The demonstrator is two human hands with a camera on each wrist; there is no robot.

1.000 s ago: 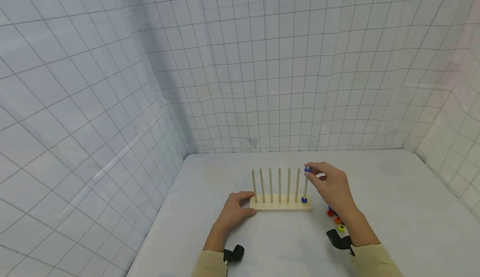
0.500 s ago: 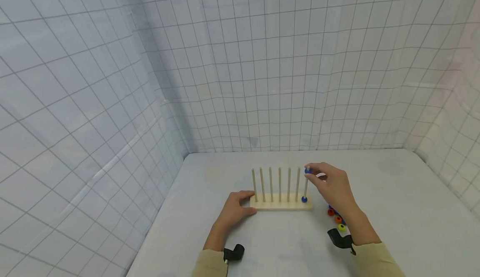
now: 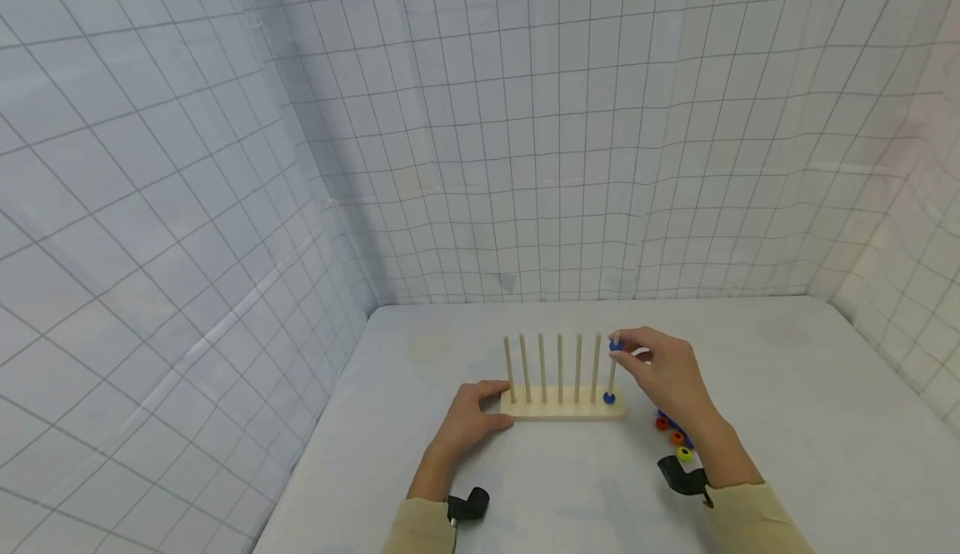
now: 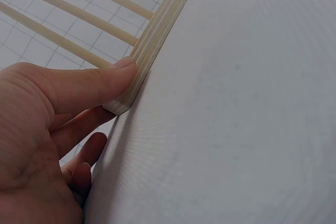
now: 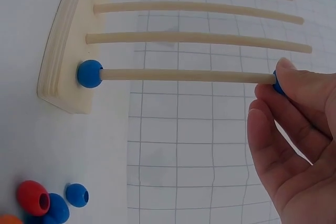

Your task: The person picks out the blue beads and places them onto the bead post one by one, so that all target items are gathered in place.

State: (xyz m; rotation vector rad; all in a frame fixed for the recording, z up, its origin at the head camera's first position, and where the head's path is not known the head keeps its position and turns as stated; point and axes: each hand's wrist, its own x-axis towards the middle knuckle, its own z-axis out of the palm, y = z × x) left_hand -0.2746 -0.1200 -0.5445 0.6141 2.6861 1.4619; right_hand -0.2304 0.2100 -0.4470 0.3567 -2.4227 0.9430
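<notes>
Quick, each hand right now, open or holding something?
Left hand: gripping one end of the wooden base.
Right hand: pinching a blue bead near the rightmost peg's top.

The pale wooden stand (image 3: 561, 411) rests upright on the table (image 3: 558, 487), its long, narrow base (image 5: 67, 51) carrying seven slim rods (image 3: 559, 366) in a single row. One round blue bead (image 3: 616, 346) is threaded close to the top of the rightmost rod (image 5: 184, 75), well apart from a second blue bead (image 5: 90, 74), which sits at that rod's foot against the base.
</notes>
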